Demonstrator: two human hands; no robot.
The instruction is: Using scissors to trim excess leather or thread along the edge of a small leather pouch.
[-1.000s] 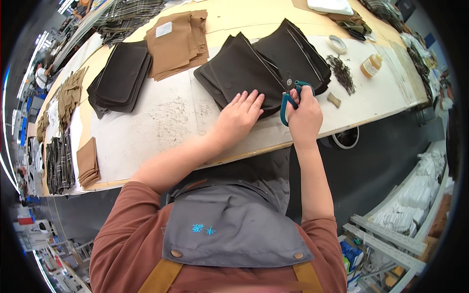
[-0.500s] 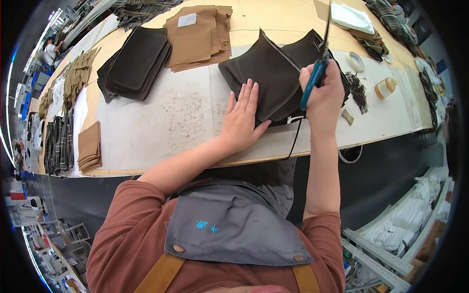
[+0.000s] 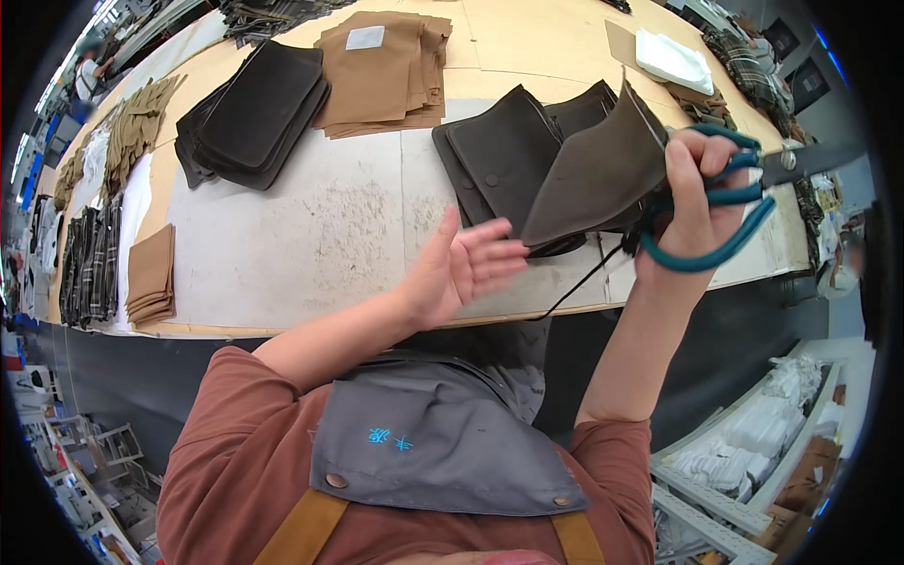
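My right hand (image 3: 692, 207) is closed around scissors (image 3: 720, 259) with teal handles, their blades pointing right. A dark brown fabric piece (image 3: 598, 169) stands lifted and tilted against this hand; whether its fingers also pinch it is hidden. Below and to the left of that piece lie more dark pieces (image 3: 490, 141), overlapping, with a small round mark on one. My left hand (image 3: 461, 268) is open, fingers spread and slightly blurred, just off the lower corner of the lifted piece. A black cord (image 3: 589, 278) hangs from near my right wrist over the table's front edge.
Another dark stack (image 3: 259, 118) lies on the table at left, beside tan pieces (image 3: 381, 80) bearing a white label. Smaller tan pieces (image 3: 151, 278) and plaid fabric (image 3: 92, 259) sit at the left edge. A white folded bundle (image 3: 673, 61) is at far right.
My left hand has come off the dark pieces, moved down and turned. My right hand has moved right, swinging the scissor blades from upward to rightward, and a dark piece now stands raised.
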